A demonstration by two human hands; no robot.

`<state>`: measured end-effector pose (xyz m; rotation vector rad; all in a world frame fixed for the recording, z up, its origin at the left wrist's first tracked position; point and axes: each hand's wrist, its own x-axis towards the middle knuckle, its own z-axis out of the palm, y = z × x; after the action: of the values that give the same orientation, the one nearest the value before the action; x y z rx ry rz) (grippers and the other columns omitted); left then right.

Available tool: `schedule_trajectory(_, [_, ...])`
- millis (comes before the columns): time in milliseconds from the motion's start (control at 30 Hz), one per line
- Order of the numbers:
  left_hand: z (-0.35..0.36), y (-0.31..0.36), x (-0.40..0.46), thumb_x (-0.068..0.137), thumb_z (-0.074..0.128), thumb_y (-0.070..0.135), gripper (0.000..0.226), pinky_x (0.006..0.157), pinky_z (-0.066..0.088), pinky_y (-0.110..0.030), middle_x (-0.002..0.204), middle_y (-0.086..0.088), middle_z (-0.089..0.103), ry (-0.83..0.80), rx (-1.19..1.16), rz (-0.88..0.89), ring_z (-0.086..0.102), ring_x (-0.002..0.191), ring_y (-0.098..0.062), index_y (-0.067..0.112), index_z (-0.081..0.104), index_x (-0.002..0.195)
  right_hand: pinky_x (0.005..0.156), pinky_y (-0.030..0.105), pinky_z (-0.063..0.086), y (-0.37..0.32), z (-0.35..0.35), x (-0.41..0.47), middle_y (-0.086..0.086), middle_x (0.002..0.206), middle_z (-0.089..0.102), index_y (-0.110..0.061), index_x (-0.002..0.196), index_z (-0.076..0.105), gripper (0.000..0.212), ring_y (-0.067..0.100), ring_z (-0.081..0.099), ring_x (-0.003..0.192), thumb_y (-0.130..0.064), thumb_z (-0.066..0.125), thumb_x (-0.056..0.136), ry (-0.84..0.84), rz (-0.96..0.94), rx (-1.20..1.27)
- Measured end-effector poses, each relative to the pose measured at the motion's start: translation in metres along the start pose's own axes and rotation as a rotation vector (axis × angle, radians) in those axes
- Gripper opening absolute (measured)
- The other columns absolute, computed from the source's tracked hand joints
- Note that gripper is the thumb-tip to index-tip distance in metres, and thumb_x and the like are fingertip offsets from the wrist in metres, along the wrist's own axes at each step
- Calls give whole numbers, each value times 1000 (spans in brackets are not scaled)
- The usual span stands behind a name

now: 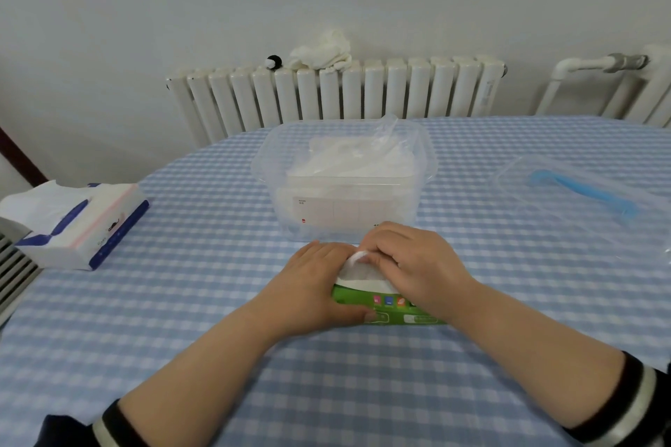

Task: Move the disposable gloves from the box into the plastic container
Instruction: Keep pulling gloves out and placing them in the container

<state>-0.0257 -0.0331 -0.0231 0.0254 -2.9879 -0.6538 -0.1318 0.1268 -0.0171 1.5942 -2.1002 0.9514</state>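
Two hands were on one green box [392, 310] near the front of the surface [203, 301] — that checked blue-and-white cloth. Left hand [312, 287] gripped the box's left end, thumb curled along its front side. Right hand [410, 261] sat on top with its fingers [381, 247] curled down, pinching a white bit [357, 265] sticking up out of the opening. Couldn't tell whether that was a glove or the box flap.

One clear plastic container [345, 185] stood just behind the box, open, with a pile of thin see-through gloves [348, 156] already inside — too bunched up to count. One clear lid [581, 192] with a blue strip lay off to the right, well apart. One tissue pack [80, 225] was at the left edge. Behind the surface — one white radiator [326, 94] with one crumpled white cloth [323, 51] on top.
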Motion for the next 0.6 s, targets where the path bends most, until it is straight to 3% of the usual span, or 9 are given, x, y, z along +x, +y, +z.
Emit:
schedule_trajectory(133, [0, -3, 3, 69, 76, 59, 72, 99, 31, -21, 122, 18, 52, -9, 6, -13, 42, 109, -2, 33, 48, 130, 66, 23, 49, -1, 0, -1, -8, 86, 65, -14, 86, 67, 24, 6, 60, 79, -28, 51, 96, 78, 65, 127])
schedule_trajectory(367, [0, -6, 4, 68, 76, 60, 68, 95, 34, -23, 117, 20, 51, -47, -43, -23, 41, 105, -2, 38, 48, 125, 70, 28, 48, -3, -5, 4, -15, 89, 65, -29, 83, 61, 12, 10, 61, 82, -21, 66, 90, 74, 396, 423])
schedule_trajectory(500, [0, -6, 5, 67, 74, 63, 71, 98, 36, -25, 121, 22, 50, -65, -49, -17, 41, 108, 0, 41, 46, 129, 67, 23, 47, -8, -27, 9, -17, 83, 58, -22, 83, 60, 8, 7, 57, 76, -25, 66, 87, 155, 20, 205])
schedule_trajectory(600, [-2, -7, 5, 62, 71, 68, 74, 99, 38, -28, 123, 22, 51, -78, -70, -27, 43, 111, -2, 42, 48, 127, 70, 26, 48, -5, -29, 13, -20, 82, 63, -26, 85, 69, 20, 2, 56, 81, -43, 59, 87, -122, -68, 38])
